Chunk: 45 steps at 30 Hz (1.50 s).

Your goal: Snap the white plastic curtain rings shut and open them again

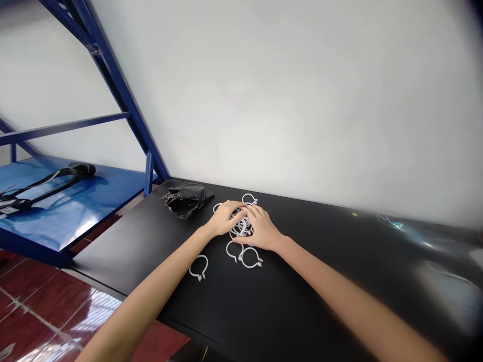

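Note:
A small pile of white plastic snap rings (242,229), like shower curtain rings, lies on the black table (302,286). My left hand (224,218) rests at the pile's left side, thumb apart from the fingers. From the right, my right hand (263,229) curves around the same pile with its thumb and fingers spread. Both hands touch or nearly touch the rings, and their fingertips meet at the far side. One loose ring (198,267) lies apart at the near left. Two more rings sit just in front of the pile, and another ring (249,199) shows behind the fingers.
A torn black plastic bag (186,200) lies at the back left of the table. Clear plastic wrapping (449,286) is at the right. A blue metal rack (139,120) stands at the left, with a black strap-like item (49,183) on its shelf. A white wall (287,100) rises behind.

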Available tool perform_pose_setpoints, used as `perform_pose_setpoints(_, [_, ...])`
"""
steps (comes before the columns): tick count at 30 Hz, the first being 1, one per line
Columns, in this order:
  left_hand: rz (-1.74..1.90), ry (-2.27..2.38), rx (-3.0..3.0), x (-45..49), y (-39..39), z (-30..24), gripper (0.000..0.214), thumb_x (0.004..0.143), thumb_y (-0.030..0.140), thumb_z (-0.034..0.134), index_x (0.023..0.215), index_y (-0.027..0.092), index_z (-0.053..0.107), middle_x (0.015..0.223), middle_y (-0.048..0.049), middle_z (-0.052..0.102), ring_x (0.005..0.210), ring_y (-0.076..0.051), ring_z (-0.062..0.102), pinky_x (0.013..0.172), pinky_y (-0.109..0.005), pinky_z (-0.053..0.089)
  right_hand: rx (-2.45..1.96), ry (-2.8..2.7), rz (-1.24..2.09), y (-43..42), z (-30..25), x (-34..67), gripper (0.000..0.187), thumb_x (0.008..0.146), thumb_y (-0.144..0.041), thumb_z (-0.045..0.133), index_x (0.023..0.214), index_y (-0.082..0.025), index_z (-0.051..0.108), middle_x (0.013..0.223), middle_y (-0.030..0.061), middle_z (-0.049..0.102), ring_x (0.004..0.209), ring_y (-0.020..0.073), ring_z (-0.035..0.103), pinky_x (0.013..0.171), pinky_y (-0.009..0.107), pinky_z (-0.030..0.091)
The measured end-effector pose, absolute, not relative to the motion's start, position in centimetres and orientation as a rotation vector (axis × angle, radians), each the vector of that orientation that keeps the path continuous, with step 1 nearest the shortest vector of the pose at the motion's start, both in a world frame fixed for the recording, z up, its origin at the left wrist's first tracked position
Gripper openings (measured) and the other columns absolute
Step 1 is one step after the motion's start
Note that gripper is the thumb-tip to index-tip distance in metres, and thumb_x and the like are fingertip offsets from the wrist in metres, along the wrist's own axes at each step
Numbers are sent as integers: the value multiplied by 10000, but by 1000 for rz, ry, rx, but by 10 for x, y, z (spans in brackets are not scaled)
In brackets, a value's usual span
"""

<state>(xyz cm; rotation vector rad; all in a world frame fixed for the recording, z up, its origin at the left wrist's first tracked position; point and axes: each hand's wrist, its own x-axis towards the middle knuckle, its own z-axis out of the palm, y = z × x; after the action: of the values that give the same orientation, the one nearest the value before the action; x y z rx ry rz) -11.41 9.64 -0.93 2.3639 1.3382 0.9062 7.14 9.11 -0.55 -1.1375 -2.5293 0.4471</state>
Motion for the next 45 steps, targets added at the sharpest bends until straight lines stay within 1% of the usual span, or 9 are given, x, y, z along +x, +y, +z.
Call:
perform_pose_setpoints(4, [923, 1297, 2349, -79, 91, -7, 332, 979, 384, 417, 1107, 189, 652, 1176, -82, 678, 1111, -232, 589, 1005, -402, 426, -1179, -2491, 411, 76, -6, 108, 951, 717, -680, 660, 1440, -122, 393, 1503, 196, 380, 1410, 358, 296, 1146, 520, 277])
perform_pose_setpoints(10, [963, 1239, 2309, -19, 90, -8, 326, 993, 355, 385, 972, 189, 664, 1002, -63, 712, 980, -218, 629, 935, -377, 462, -1281, -2371, 434, 48, -1, 168, 800, 774, -594, 659, 1442, -241, 397, 1498, 133, 396, 1390, 350, 337, 1114, 544, 328])
perform_pose_setpoints(16, [1065, 1286, 2224, 24, 84, -9, 268, 990, 283, 381, 1110, 187, 600, 1038, -74, 700, 975, -192, 650, 883, -327, 502, -1370, -2189, 489, 34, -3, 211, 582, 807, -396, 651, 1350, -251, 499, 1453, 107, 452, 1345, 325, 407, 1105, 526, 345])
perform_pose_setpoints(23, [1102, 1575, 2141, 14, 96, -9, 252, 952, 330, 470, 1087, 199, 637, 1376, -129, 532, 1313, -317, 424, 1079, -560, 311, -1362, -1938, 574, 27, 1, 220, 437, 841, -336, 596, 1262, -226, 557, 1310, 108, 579, 1223, 286, 543, 1048, 475, 427])
perform_pose_setpoints(29, [1007, 1594, 2134, -2, 96, -10, 302, 979, 355, 403, 984, 204, 664, 1045, -75, 713, 1041, -257, 609, 964, -446, 422, -1401, -1814, 637, 21, 9, 217, 379, 887, -424, 575, 1210, -227, 585, 1256, 95, 626, 1170, 273, 585, 1009, 449, 446])
perform_pose_setpoints(36, [1058, 1663, 2050, -7, 94, -7, 395, 992, 353, 351, 781, 193, 644, 644, -30, 639, 645, -177, 605, 716, -310, 472, -1436, -1655, 677, 26, 11, 225, 377, 884, -477, 577, 1159, -224, 629, 1213, 85, 660, 1164, 264, 593, 1031, 456, 427])
perform_pose_setpoints(40, [1159, 1711, 2004, -10, 93, 9, 320, 971, 338, 390, 865, 178, 646, 915, -82, 671, 926, -219, 605, 882, -361, 468, -1509, -1756, 902, 33, 19, 249, 531, 778, -495, 700, 1244, -260, 604, 1341, 82, 597, 1272, 306, 526, 1092, 520, 373])
perform_pose_setpoints(42, [1116, 1592, 2048, -18, 81, 23, 292, 954, 400, 442, 1003, 189, 638, 1087, -91, 651, 1061, -229, 580, 959, -382, 459, -1557, -1903, 990, 33, 27, 263, 739, 680, -486, 787, 1350, -314, 528, 1520, 78, 411, 1380, 349, 398, 1109, 548, 346])
perform_pose_setpoints(45, [643, 1184, 2327, -39, 47, 40, 697, 729, 640, 677, 1301, 272, 524, 1487, -101, 407, 1372, -337, 362, 1102, -511, 349, -1600, -2089, 1078, 27, 37, 278, 957, 623, -493, 821, 1460, -377, 373, 1624, 61, 161, 1459, 379, 219, 1106, 564, 342])
